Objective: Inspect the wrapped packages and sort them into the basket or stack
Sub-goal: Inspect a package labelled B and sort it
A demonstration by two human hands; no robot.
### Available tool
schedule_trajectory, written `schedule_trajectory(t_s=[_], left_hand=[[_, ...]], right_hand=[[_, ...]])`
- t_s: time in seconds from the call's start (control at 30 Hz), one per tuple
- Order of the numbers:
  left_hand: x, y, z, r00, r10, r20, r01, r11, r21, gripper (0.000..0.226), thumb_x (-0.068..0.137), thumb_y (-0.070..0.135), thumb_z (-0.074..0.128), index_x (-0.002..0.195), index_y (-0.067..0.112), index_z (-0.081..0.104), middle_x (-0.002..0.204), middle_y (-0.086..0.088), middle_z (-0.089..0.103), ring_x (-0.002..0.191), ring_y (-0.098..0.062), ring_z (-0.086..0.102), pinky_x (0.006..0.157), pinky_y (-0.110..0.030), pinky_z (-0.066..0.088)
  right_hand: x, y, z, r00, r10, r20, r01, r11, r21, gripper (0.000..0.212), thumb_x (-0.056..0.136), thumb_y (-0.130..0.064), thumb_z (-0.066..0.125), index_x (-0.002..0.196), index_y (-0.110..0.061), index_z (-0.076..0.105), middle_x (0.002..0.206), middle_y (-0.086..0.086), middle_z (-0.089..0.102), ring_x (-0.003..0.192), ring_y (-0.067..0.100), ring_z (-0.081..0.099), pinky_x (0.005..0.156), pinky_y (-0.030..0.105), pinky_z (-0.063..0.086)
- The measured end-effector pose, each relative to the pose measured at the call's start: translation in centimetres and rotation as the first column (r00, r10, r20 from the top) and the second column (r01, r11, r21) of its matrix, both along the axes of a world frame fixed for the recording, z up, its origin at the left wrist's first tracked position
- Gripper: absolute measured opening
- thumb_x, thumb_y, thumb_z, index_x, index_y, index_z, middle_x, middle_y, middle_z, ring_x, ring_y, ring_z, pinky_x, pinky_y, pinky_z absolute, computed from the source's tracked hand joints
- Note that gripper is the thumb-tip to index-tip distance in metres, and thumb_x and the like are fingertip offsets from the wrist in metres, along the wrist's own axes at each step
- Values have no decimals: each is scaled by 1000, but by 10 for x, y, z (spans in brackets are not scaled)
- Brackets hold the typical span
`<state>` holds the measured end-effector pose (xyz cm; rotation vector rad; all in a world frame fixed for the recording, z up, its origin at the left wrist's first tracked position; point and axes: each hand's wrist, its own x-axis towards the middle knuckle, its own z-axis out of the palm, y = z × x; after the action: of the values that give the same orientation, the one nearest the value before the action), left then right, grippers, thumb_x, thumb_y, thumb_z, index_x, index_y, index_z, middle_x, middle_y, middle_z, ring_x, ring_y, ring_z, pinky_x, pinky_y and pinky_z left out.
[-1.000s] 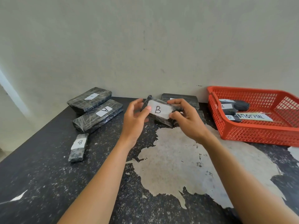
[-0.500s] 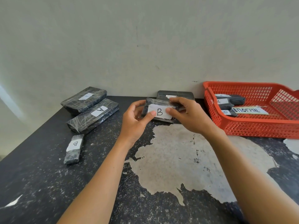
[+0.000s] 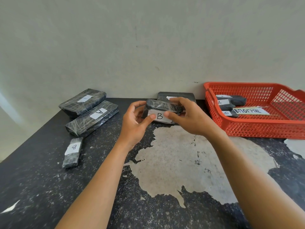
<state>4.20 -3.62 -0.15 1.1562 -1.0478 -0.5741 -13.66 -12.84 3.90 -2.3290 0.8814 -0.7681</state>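
Both hands are clamped on one wrapped pkg (image 3: pixel 162 107), low over the counter (image 3: pixel 181 154) at mid-frame, its white "B" label (image 3: pixel 159 116) tipped toward us. Whether its underside touches anything we can't tell.

We judge the step in hand is inspection, w/ the sort not yet made. To do it well we should roll the pkg slowly through all faces, check the film for tears, loose seams or dents, and slide our thumbs off the label so the letter reads clean. A light pinch should do; the wrap looks slick and a hard squeeze could crease it.

Our left hand (image 3: pixel 135 123) pinches the left end, thumb on the label's left edge, fingers curled round the back. Our right hand (image 3: pixel 189 118) grips from above, thumb at the label's right edge, fingers curled over the top face.

Just behind, a flat dark pkg (image 3: pixel 179 95) lies against the wall. To the right sits the red basket (image 3: pixel 247 128) w/ a few small pkgs (image 3: pixel 231 100) and a handwritten strip (image 3: pixel 249 111), approx. "abnormal". To the left, two large pkgs (image 3: pixel 92 120) lie side by side, touching, w/ a small "B" pkg (image 3: pixel 72 152) nearer us, just apart.
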Motion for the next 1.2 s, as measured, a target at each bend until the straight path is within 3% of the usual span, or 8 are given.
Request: schedule_trajectory(t_s=[0.3,0.43,0.57,0.7,0.87,1.0,1.07,1.2], left_hand=[[-2,-3,-2,996,66,-64,-64,997,33,29,87,9,72,109,17,56,114,-4,72,104,-13,70,92,-28,54],[-2,-4,-2,993,86,-81,-84,996,25,28,87,5,71,107,18,55,112,-6,72,102,-13,70,91,-27,53],[-3,-4,-3,992,90,-86,-90,996,2,31,85,5,73,108,17,56,115,-7,70,105,-15,69,94,-30,54],[0,-2,-6,997,57,-50,-57,998,-1,36,84,7,75,114,21,59,119,-4,68,109,-14,67,98,-34,53],[0,-1,-4,999,39,-13,-40,998,-42,34,85,4,73,109,23,60,128,0,62,118,-13,62,103,-42,51],[-1,0,1,1000,-2,26,5,994,-110,36,81,-7,73,102,19,61,132,0,58,126,-16,58,101,-37,51],[-2,-1,2,999,-23,35,27,993,-114,35,79,-9,74,99,17,63,133,-2,58,127,-17,57,102,-37,51],[-5,0,2,996,60,-68,-63,997,-44,34,78,23,79,109,28,65,132,4,59,124,-7,57,99,-30,51]], right_hand=[[8,7,-5,999,7,38,-3,995,-96,37,82,-32,77,111,-25,56,112,-5,50,96,11,54,74,12,40],[6,7,-2,999,19,29,-18,999,-33,41,88,-40,69,125,-27,56,122,-8,52,107,7,52,86,16,40],[5,6,-1,1000,-16,25,17,998,-57,33,94,-35,62,124,-21,60,108,-5,64,96,9,59,80,18,48],[6,6,-4,999,-14,37,19,991,-133,26,94,-30,63,117,-18,64,105,-3,64,95,12,58,75,12,43],[2,4,-1,999,6,42,-1,993,-116,35,90,-35,67,123,-24,60,121,-10,54,111,5,50,94,24,42],[-4,-1,1,995,-31,92,20,993,116,65,84,-60,62,139,-28,47,135,-10,51,119,4,48,95,27,43],[-3,-3,-1,989,-77,125,58,987,152,64,84,-62,60,138,-30,49,137,-8,54,122,8,51,100,36,47],[0,-1,-5,986,-77,147,55,987,153,66,80,-51,72,138,-32,46,132,-6,56,119,14,57,101,44,50]])
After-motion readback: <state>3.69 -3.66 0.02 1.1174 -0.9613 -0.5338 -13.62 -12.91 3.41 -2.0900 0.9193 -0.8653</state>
